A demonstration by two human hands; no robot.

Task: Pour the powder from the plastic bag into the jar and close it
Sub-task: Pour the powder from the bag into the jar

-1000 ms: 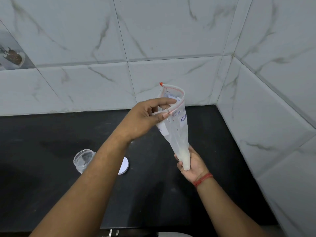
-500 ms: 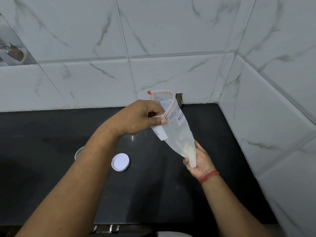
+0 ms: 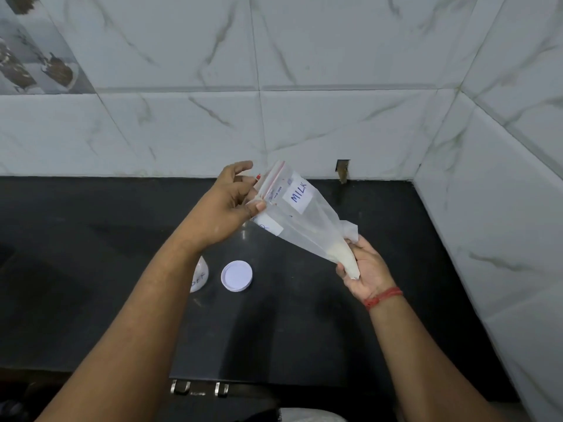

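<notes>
Your left hand [image 3: 227,205] pinches the plastic bag [image 3: 300,220] at its zip edge above the desk [image 3: 91,239]; jar [image 3: 199,277] and lid [image 3: 236,275] sit below. Your right hand [image 3: 367,269], fingers curled, grips the powder-filled corner.

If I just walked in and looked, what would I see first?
You'd first spot the clear plastic bag labelled MILK, held slanted in the air above the black counter. The left hand pinches its red zip top and the right hand grips the powder-filled bottom corner. Below sits a round white lid.
</notes>
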